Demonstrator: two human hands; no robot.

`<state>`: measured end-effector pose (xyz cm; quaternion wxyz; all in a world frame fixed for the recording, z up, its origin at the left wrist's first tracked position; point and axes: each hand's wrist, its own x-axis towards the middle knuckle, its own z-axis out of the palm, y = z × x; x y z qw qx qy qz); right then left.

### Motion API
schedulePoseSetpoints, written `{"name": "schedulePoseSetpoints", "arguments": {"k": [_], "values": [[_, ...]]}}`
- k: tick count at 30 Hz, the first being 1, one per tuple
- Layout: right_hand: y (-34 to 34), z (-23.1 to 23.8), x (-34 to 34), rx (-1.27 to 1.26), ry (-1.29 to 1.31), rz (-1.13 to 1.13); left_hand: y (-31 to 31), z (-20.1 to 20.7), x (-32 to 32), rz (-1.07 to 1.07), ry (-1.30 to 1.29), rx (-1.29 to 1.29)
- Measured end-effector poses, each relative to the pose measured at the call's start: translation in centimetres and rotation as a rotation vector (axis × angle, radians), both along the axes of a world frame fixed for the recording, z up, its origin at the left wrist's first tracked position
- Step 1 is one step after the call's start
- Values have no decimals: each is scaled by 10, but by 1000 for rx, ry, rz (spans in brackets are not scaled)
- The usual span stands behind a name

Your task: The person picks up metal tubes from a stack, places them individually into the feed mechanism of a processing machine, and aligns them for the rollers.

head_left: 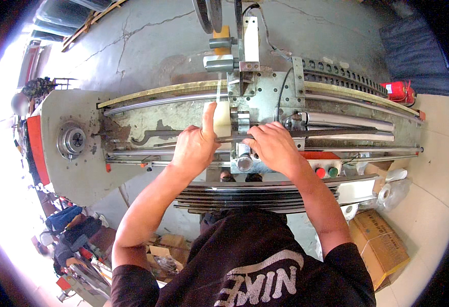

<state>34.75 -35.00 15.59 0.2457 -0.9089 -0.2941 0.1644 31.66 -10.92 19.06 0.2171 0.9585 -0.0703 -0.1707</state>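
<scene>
A long dark bar [332,132] runs across the machine's middle, with a hooked dark end [143,137] on the left. My left hand [196,148] is closed around the bar, one finger stretched up beside a cream roller [222,118]. A narrow translucent tape [218,87] comes down from the grey rollers [219,63] to that finger. Just right of the cream roller, my right hand [273,146] grips the bar with fingers curled over it. My fingers partly hide the bar, and the tape's lower end is hidden.
The machine has a left end plate with a chuck [73,140], long rails [168,105] and a central carriage [265,84]. Red and green buttons [326,172] sit at its front. Several dark bars [234,199] lie before me. Around are a cardboard box [378,248] and a fire extinguisher [398,92].
</scene>
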Motion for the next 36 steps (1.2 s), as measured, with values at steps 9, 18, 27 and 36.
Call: {"name": "schedulePoseSetpoints", "arguments": {"k": [9, 18, 27, 36], "values": [[8, -26, -4, 207, -155, -134, 37, -18, -5, -8, -239, -39], [4, -24, -1, 122, -305, -211, 52, -28, 12, -167, -128, 234], [-10, -43, 8, 51, -357, -98, 16, -24, -3, -124, -287, 151], [-45, -6, -60, 203, -412, -459, -15, -60, -31, -204, -267, 279]]}}
